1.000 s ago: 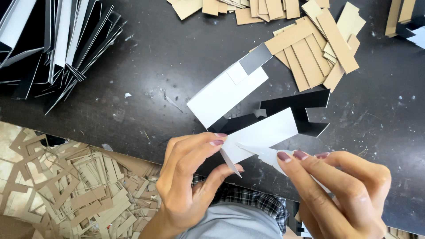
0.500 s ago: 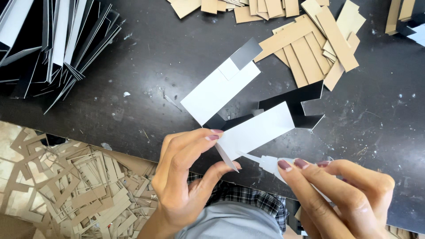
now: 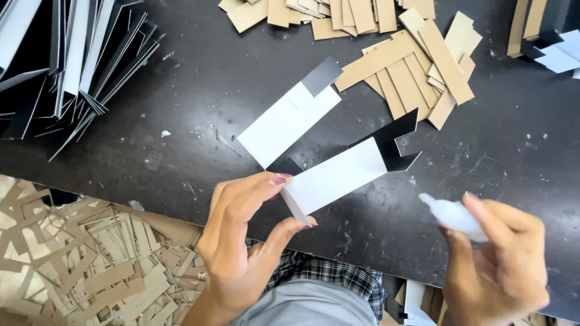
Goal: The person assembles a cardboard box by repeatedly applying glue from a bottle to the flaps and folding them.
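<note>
Since half a second ago the right hand (image 3: 495, 259) has pulled away to the right of the white card strip (image 3: 335, 176), taking the small white squeeze bottle (image 3: 450, 214) with it; the two are now apart. Left to right: a stack of black-and-white boards (image 3: 72, 60) sits top left on the dark worktop (image 3: 181, 108), with a bin of brown card offcuts (image 3: 78, 259) below its near edge. Left hand (image 3: 241, 241) holds the strip by its near end, thumb and forefinger fingers (image 3: 275, 180) clamped on it, the far end resting over a black card piece (image 3: 393, 142). A second white strip with a grey tab (image 3: 290, 118) lies just behind, flat and untouched. Brown card strips (image 3: 417, 66) are heaped further right and along the top edge. Right hand fingers are closed around the bottle, nozzle pointing left toward the strip. Judging by the layout: one piece in hand, one waiting, most stock unprocessed. Cannot tell if glue is on the strip.
</note>
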